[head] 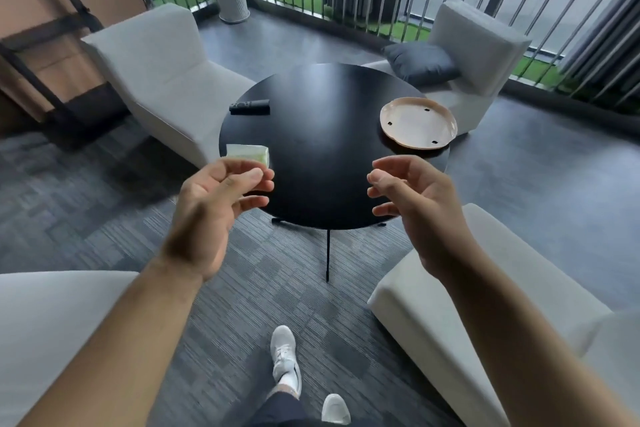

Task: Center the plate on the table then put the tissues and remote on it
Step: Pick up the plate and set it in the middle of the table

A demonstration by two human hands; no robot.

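At the bottom of the frame I see two white shoes (285, 359) on grey carpet tiles, with pale seat cushions (460, 298) at the lower left and lower right. Above them both my arms reach forward. My left hand (214, 204) hangs in the air with fingers loosely curled and nothing in it; its fingertips overlap the tissue pack in the picture, though I cannot tell whether they touch it. My right hand (415, 201) is likewise half-open and empty. Just past them stands the round black table (322, 163). The tissue pack (247, 154) lies at its left edge. The black remote (249, 106) lies farther back on the left. The beige plate (418, 122) sits off-centre at the right rim. Beyond are two light armchairs (156, 73) and a railing.
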